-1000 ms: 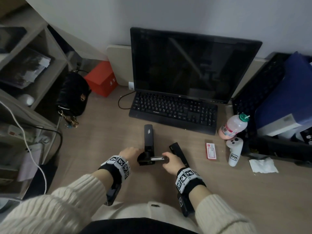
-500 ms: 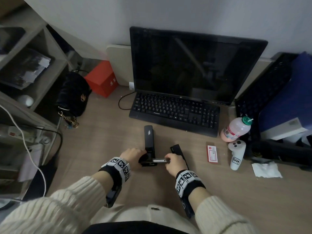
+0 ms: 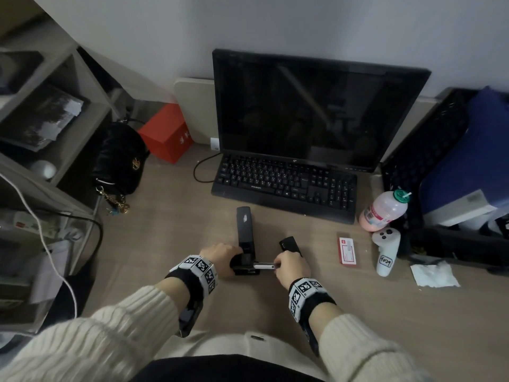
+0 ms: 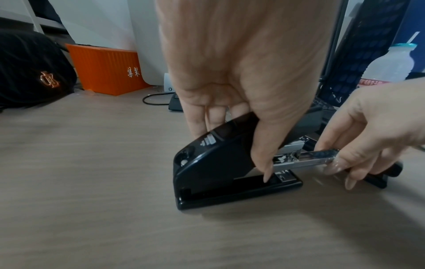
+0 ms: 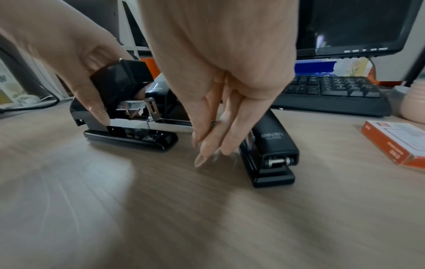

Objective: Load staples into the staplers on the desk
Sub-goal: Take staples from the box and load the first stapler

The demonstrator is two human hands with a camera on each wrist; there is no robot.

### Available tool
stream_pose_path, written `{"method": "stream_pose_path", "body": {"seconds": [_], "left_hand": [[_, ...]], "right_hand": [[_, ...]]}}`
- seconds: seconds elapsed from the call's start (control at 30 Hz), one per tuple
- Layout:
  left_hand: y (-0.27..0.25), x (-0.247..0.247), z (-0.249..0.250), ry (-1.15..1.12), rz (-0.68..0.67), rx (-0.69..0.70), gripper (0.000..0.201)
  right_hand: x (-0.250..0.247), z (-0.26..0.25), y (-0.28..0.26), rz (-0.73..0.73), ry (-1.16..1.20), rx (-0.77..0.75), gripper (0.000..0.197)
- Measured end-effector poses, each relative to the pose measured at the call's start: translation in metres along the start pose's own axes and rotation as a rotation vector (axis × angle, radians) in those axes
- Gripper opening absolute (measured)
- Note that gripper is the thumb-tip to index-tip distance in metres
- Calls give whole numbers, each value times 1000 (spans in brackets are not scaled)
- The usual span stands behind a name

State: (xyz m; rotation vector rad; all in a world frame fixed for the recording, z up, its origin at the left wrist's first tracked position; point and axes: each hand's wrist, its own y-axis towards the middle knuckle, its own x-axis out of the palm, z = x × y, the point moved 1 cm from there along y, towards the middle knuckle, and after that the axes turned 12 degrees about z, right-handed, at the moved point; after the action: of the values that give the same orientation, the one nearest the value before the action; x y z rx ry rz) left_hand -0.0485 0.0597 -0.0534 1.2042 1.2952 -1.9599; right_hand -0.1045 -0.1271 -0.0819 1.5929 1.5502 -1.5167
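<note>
A black stapler (image 3: 243, 267) stands on the desk with its lid (image 3: 243, 226) folded back toward the keyboard. My left hand (image 3: 225, 259) grips its body, thumb on the near side (image 4: 262, 160). The stapler's metal staple rail (image 3: 264, 265) sticks out to the right, and my right hand (image 3: 276, 264) pinches its free end between thumb and fingers (image 5: 207, 134). A second black stapler (image 3: 289, 245) lies closed just behind my right hand. To the right lies a red and white staple box (image 3: 347, 250).
A black keyboard (image 3: 283, 186) and monitor (image 3: 316, 111) stand behind the staplers. On the right are a pink bottle (image 3: 384, 210), a white controller (image 3: 385, 249) and a crumpled tissue (image 3: 433, 274). A black handbag (image 3: 121, 158) and red box (image 3: 165, 132) sit at the left.
</note>
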Motion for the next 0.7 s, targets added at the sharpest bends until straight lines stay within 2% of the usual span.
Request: {"method": "stream_pose_path", "body": {"seconds": [0.17,0.33,0.5,0.53,0.6,0.7], "left_hand": [[-1,-3,4,-22,-35,7,38],[2,-19,12,-64,-74,51,49],[8,-42,27,-241,8,90,32],[9,-45,30,-289,43,89,28],[11,-46,35,-354,99,84,22],[15,-41,36,-404,122,62,20]], "right_hand": [[-2,4,-1,-42,23,-24,22],[-16,11,-2,-69,91,-26,29],[-64,19,0,-224,195,-169,35],[-72,22,2,-217,243,-154,31],[-84,30,9,-105,318,-69,21],[-95,45,21,93,233,97,25]]}}
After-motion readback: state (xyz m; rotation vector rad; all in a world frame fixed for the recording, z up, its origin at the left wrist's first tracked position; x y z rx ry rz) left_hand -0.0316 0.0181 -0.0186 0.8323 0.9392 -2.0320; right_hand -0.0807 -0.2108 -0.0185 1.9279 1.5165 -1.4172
